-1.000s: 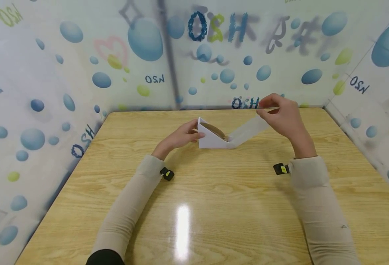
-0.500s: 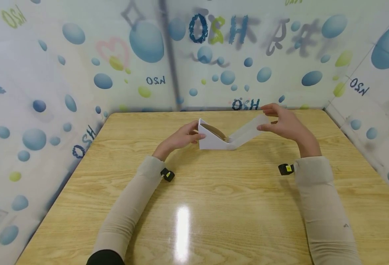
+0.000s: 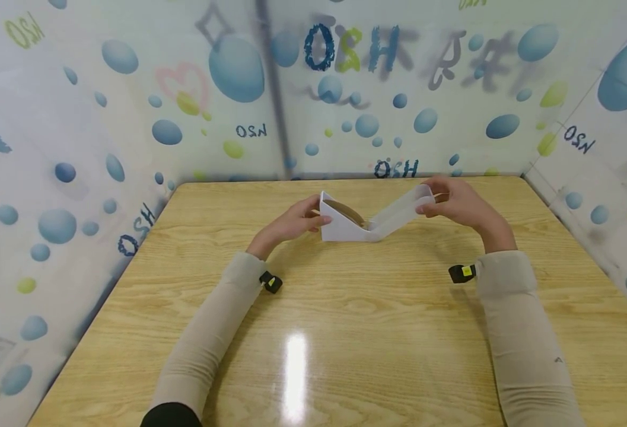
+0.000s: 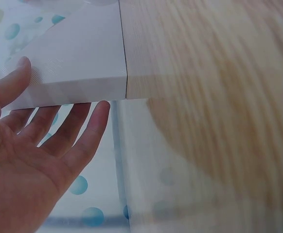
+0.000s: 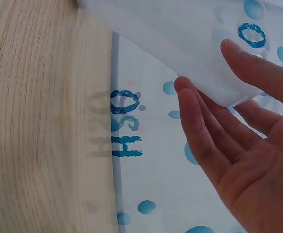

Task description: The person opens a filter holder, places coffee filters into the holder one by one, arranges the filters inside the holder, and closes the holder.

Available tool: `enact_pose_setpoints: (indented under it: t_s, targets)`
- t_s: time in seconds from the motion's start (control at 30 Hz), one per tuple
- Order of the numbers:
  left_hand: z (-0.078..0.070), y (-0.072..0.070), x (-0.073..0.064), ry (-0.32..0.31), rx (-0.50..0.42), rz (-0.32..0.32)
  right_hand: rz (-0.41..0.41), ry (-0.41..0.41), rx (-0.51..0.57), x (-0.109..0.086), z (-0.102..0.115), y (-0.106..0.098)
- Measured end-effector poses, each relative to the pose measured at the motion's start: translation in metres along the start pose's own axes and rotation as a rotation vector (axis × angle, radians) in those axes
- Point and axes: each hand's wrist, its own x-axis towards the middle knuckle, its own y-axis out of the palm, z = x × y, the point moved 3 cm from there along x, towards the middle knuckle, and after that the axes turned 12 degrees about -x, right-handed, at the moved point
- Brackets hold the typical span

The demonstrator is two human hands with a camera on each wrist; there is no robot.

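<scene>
A white wedge-shaped box (image 3: 340, 229) stands on the wooden table with its sloping top raised. Inside it shows the curved edge of something brown (image 3: 347, 211). My left hand (image 3: 292, 219) holds the tall left end of the box. In the left wrist view the thumb lies on the box's side face (image 4: 83, 48), and the fingers are at its narrow end. From the box's low right end a translucent lid (image 3: 395, 212) slants up and right. My right hand (image 3: 461, 203) grips the lid's free end, thumb on the near side and fingers at the far edge.
The wooden table (image 3: 345, 296) reaches back to a wall sheet (image 3: 313, 107) printed with blue and green drops. A bright light reflection (image 3: 294, 373) lies on the near tabletop. Small black wrist cameras (image 3: 270, 281) sit at both cuffs.
My right hand has shifted from pinching the lid's upper corner to holding its free end lower down, with fingers spread around it. The left hand and the box have stayed put.
</scene>
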Motion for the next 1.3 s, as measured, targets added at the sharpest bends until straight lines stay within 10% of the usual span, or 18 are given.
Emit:
enact_pose_setpoints:
  t_s: [1.3]
  targets:
    - [0.0,0.001,0.0,-0.005,0.007,-0.011,-0.032,-0.027,0.067,0.004,0.013,0.008]
